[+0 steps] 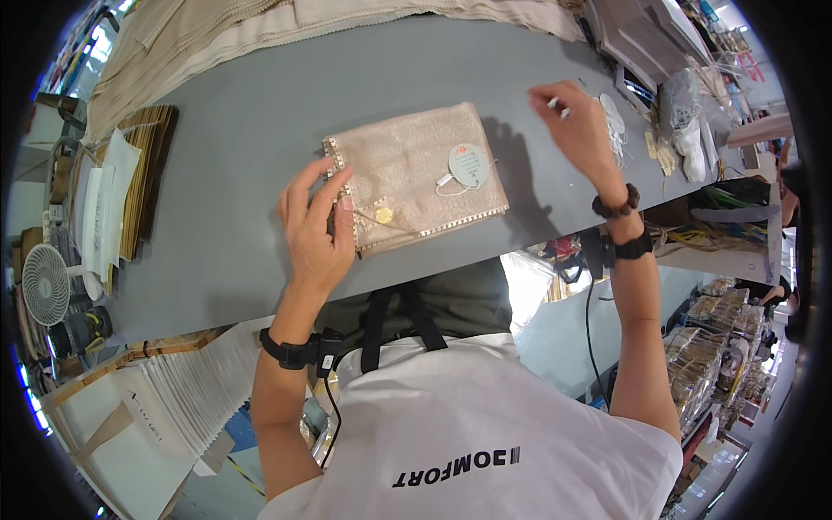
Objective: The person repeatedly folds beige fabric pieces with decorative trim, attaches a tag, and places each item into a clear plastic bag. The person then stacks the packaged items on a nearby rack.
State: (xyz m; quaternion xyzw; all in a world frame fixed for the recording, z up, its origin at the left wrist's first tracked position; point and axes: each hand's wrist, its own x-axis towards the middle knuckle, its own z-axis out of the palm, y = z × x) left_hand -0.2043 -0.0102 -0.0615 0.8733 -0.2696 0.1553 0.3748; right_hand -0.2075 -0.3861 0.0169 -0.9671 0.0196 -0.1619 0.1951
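A folded beige cloth (399, 165) with light stitched trim along its edges lies on the grey table. My left hand (317, 227) rests at its left edge, fingers apart, thumb on the trim. On the cloth's right part sits a rounded pale green hang tag (469, 165) with a white string loop. A small round yellow sticker (384, 215) and a thin cord show near the lower left corner. To the right, apart from the cloth, my right hand (575, 128) is raised with curled fingers. Small white bits show at its fingertips; what they are is unclear.
Layered beige fabric (286, 30) covers the table's far side. Brown folders and white sheets (130, 186) stand at the left, near a small fan (47, 284). Tags with white strings (612, 117), a phone (635, 89) and plastic bags (687, 121) lie at the right.
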